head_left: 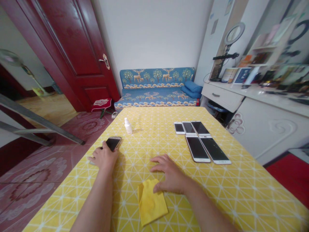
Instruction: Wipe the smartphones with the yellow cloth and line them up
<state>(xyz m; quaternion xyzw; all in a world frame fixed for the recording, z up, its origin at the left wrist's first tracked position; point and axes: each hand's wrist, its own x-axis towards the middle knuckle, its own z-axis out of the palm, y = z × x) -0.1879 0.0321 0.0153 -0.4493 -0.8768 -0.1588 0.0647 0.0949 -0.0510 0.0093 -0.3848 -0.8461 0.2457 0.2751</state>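
My left hand (pixel 105 156) is closed over a dark-screened smartphone (pixel 114 142) near the table's left edge, its fingers hiding the phone's near part. My right hand (pixel 171 175) is open, with fingers spread and curved above the table. Its thumb tip overlaps the edge of a folded yellow cloth (pixel 152 203); whether it touches the cloth I cannot tell. Beyond my left hand stands a small white spray bottle (pixel 128 126). To the right lie several white-framed smartphones, screens up, in two rows, among them a larger one (pixel 214 149) and a small one (pixel 179 128).
A yellow patterned tablecloth (pixel 154 125) covers the table. Behind it stands a blue sofa (pixel 156 93) with deer on it. A red door (pixel 79 42) and a small stool (pixel 102 103) are at the left, a cluttered white dresser (pixel 272 116) at the right.
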